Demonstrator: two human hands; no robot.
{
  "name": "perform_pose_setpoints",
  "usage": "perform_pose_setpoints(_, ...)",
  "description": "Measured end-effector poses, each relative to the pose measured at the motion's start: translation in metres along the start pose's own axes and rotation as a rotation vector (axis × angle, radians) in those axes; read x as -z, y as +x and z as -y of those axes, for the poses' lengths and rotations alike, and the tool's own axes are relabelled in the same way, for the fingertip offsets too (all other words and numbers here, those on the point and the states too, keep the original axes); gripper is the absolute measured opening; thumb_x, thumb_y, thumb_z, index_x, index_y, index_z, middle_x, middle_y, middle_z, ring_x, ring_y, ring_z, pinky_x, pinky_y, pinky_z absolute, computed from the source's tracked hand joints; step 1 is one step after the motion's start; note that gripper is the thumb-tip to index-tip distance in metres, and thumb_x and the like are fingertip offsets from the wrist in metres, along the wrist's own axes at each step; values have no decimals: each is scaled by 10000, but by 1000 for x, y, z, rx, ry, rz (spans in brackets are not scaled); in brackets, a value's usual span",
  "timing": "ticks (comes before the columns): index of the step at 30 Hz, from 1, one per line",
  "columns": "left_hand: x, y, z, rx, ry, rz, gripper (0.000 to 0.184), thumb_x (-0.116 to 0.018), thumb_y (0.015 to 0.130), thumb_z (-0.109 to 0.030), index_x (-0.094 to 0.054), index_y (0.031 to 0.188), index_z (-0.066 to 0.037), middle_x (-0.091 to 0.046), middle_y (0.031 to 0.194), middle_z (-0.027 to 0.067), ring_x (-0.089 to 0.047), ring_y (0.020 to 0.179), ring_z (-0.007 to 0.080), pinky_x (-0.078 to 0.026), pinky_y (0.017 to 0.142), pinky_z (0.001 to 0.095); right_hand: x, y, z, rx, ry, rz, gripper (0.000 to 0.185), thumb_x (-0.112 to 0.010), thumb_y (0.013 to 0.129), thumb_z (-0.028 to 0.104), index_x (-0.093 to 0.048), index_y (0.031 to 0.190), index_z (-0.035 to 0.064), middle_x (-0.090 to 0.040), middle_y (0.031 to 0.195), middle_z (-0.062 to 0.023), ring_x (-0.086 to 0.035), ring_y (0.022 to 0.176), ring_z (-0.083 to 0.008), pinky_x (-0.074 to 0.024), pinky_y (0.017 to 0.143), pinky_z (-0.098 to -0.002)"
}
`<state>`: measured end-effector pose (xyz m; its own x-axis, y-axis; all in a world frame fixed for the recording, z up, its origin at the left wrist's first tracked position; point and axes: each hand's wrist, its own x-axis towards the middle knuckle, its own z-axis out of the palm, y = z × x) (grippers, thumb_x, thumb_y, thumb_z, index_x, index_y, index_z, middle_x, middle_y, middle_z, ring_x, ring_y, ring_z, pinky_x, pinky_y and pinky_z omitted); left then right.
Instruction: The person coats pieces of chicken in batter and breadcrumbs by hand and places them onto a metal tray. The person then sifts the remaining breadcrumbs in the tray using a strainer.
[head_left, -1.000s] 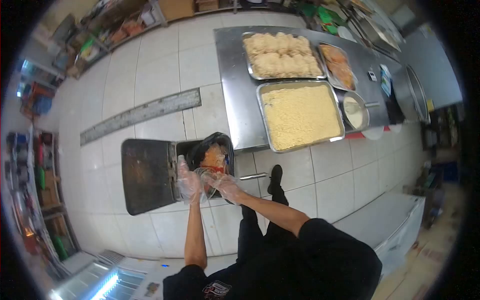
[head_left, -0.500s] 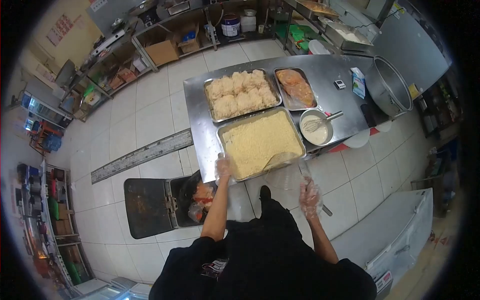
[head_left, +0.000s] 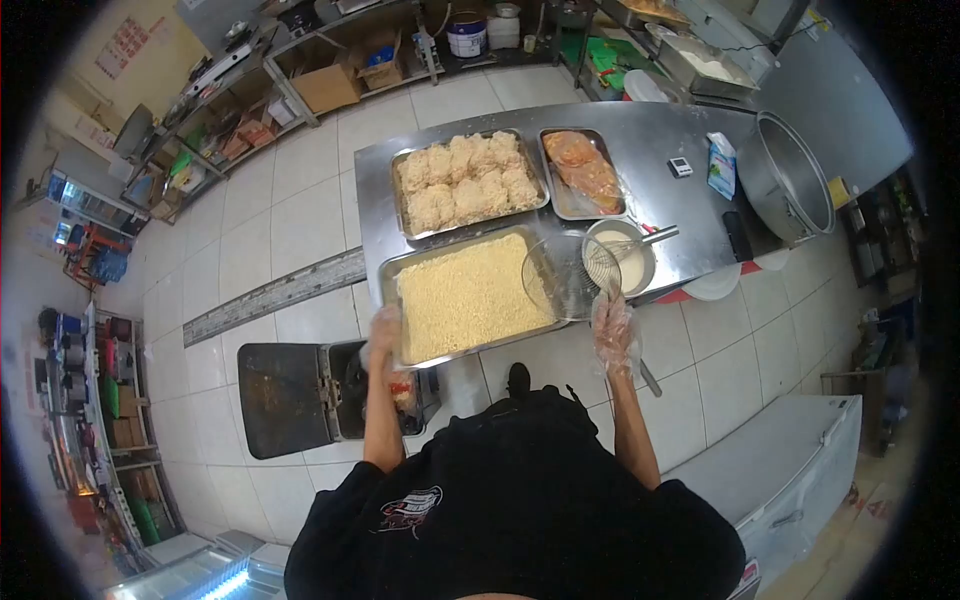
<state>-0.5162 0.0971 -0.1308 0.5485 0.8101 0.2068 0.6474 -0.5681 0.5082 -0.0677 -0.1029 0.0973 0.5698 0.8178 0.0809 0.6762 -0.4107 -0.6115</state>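
Note:
My left hand [head_left: 383, 332], in a clear glove and slightly blurred, grips the left edge of a metal tray [head_left: 388, 268] near its front corner. Yellow crumbs [head_left: 465, 295] cover the tray's bottom. My right hand [head_left: 612, 325], also gloved, is closed around the handle of a round wire strainer [head_left: 570, 278]. The strainer's mesh overlaps the tray's right end; I cannot tell whether it touches the crumbs. Just beyond it is a bowl of pale batter [head_left: 632, 268] with a whisk [head_left: 650, 238] in it.
A tray of breaded pieces [head_left: 465, 185] and a tray of raw marinated meat [head_left: 590, 178] stand farther back on the steel table [head_left: 660, 130]. A large pot [head_left: 785, 175] is at right. An open bin [head_left: 335, 400] stands below left; a white chest freezer [head_left: 770, 450] at lower right.
The crumb tray has shifted left with my left hand at its edge. My right hand has risen, bringing the strainer up over the tray's right end beside the batter bowl.

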Motion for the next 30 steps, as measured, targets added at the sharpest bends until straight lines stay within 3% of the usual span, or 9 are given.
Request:
perform_pose_setpoints(1,-16,-9,-3,-161,-134,-236,219,-487,791,-194,-613,870,-34,-602,906,183,-548,896,350,-448,793,431,3,-2,9,-85,-86,104,429,-397,958,224,-396,1330,9,-540,1196,-266,-545,1046,-423,-450,841,-462)
perform_pose_setpoints(7,13,0,-35,65,40,129,255,-482,781,-163,-630,910,0,-622,1013,198,-542,1039,356,-412,937,435,9,11,28,25,3,109,579,-486,892,153,-294,1437,117,-613,863,-207,-599,757,-360,-479,674,-447)
perform_pose_setpoints(9,-26,-6,-53,78,-57,-229,244,-473,797,-176,-641,882,-20,-630,1000,200,-547,1023,370,-422,922,435,-10,9,22,93,-35,53,572,-482,897,178,-300,1437,117,-609,805,-199,-605,746,-357,-474,664,-442)
perform_pose_setpoints(11,-30,5,-36,37,10,-105,282,-458,803,-186,-639,929,-11,-622,1017,213,-548,1023,373,-425,916,439,-12,18,18,200,-83,-26,566,-478,903,202,-307,1436,117,-606,747,-191,-612,734,-353,-469,654,-436)
perform_pose_setpoints(15,-9,14,-35,143,177,169,296,-458,812,-203,-633,949,-7,-603,1079,229,-549,1013,384,-433,905,447,-20,20,23,130,-208,10,616,-491,856,125,-304,1442,146,-580,1076,-265,-639,850,-329,-493,663,-452)
perform_pose_setpoints(19,-69,-3,-27,276,-67,-182,324,-428,877,-246,-604,1039,-26,-580,1141,196,-538,1042,350,-426,907,433,-86,65,-18,556,-190,-296,699,-477,811,51,-256,1464,171,-443,1352,-216,-638,928,-285,-517,646,-401)
perform_pose_setpoints(23,-28,9,-125,658,26,-216,390,-386,937,-292,-518,1196,-33,-482,1276,177,-447,1174,319,-327,1021,410,-94,62,2,323,-455,-25,713,-448,810,19,-224,1471,165,-344,1446,-173,-582,1019,-270,-499,702,-370)
perform_pose_setpoints(27,-24,26,-159,-76,82,-544,449,-360,973,-314,-441,1310,-29,-390,1382,166,-351,1289,312,-228,1113,391,-106,32,2,409,-351,-79,688,-412,842,20,-175,1477,137,-272,1473,-188,-472,1154,-309,-449,842,-391)
perform_pose_setpoints(30,-32,49,-182,428,-39,-434,482,-369,971,-249,-334,1392,-17,-296,1466,121,-251,1368,250,-227,1125,369,-119,1,11,429,-235,-220,669,-385,866,20,-139,1482,116,-218,1493,-199,-390,1254,-338,-412,948,-407)
